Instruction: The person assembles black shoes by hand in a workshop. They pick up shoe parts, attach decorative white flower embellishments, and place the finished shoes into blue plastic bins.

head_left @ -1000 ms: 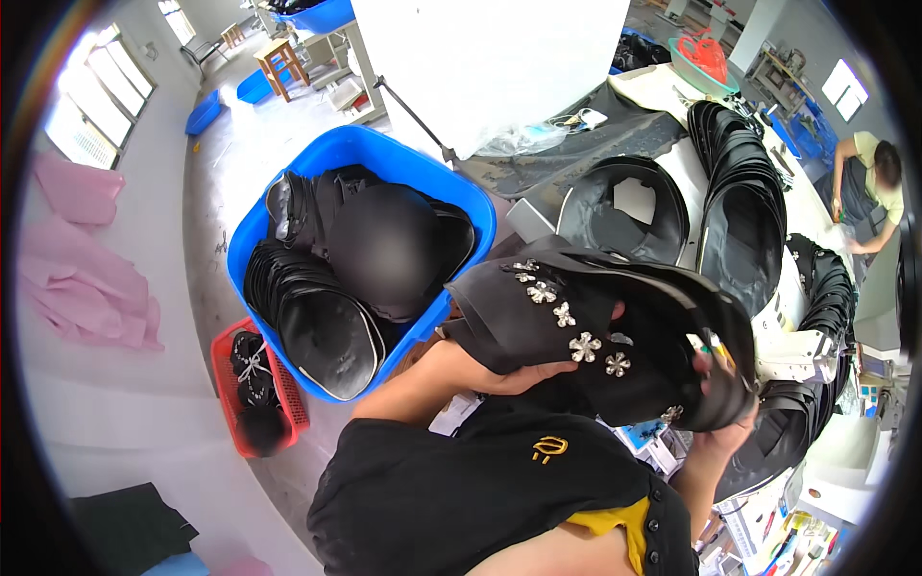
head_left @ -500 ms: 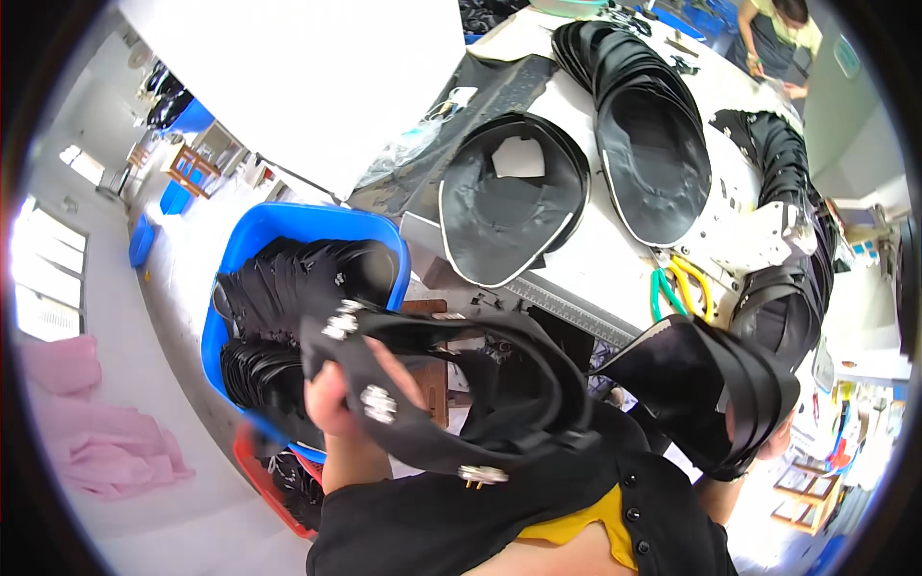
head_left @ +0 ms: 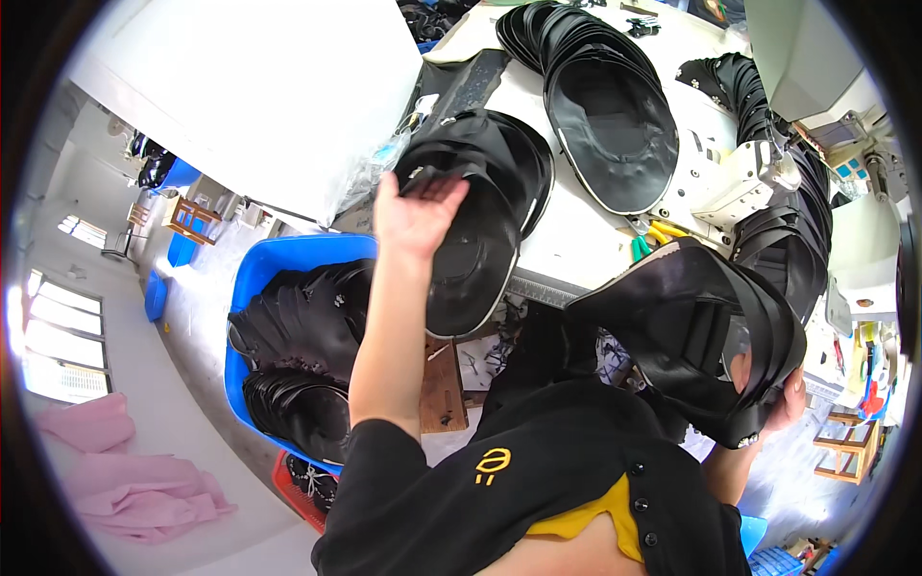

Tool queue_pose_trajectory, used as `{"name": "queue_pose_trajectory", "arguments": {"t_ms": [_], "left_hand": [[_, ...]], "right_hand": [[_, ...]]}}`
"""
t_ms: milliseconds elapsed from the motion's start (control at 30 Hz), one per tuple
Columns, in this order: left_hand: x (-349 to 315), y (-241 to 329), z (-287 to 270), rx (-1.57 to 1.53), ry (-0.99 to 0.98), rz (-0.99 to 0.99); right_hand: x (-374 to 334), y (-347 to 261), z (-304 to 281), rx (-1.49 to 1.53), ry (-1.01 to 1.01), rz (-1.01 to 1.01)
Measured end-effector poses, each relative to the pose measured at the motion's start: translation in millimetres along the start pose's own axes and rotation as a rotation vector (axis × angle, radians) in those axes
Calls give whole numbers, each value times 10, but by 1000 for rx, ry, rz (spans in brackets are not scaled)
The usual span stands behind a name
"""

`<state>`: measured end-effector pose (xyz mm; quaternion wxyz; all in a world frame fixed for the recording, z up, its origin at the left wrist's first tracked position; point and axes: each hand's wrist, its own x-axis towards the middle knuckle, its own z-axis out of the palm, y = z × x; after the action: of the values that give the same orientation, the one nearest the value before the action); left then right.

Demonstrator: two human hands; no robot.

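My left hand (head_left: 418, 216) reaches up to the table's front edge, palm toward me and fingers stretched out. Its fingertips lie against a black leather-like oval shell (head_left: 471, 259), which overlaps other black shells (head_left: 528, 158) and hangs partly over the edge. A small silver ornament shows near the fingers. At the right, my right hand (head_left: 789, 403) grips the rim of a stack of nested black shells (head_left: 687, 326) with pale edges. Some of its fingers show through the opening; the rest are hidden.
A long row of nested black shells (head_left: 619, 125) lies on the white table. Behind my right hand's stack are a sewing machine (head_left: 749, 182) and yellow-green-handled scissors (head_left: 663, 232). A blue bin (head_left: 238, 360) of black pieces stands left, above a red basket (head_left: 288, 480).
My left hand has moved up and away from my body, carrying an ornamented black shell to those at the table edge, and its fingers have opened. My right hand keeps its stack.
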<state>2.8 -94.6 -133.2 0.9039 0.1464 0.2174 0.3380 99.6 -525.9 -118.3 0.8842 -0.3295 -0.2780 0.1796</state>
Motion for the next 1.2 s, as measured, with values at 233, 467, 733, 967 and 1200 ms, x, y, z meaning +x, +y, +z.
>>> {"name": "queue_pose_trajectory", "arguments": {"t_ms": [233,467,733,967,1200], "left_hand": [[430,-180,36,110,-147,4],[342,-235,92,330,-65,5],[-168,131,-174,1911,-249,1255],[628,340,145,2164,-495,1001],[442,689,521,1945,-708,421]], "right_hand": [[-205,-72,-151,-77,203,19],[-179,-25,-70,-46,222,69],[-122,-58,-48,-38,210,79],[-48,-1,115,34,72,102],[-136,-182,107,17,176,99]]}}
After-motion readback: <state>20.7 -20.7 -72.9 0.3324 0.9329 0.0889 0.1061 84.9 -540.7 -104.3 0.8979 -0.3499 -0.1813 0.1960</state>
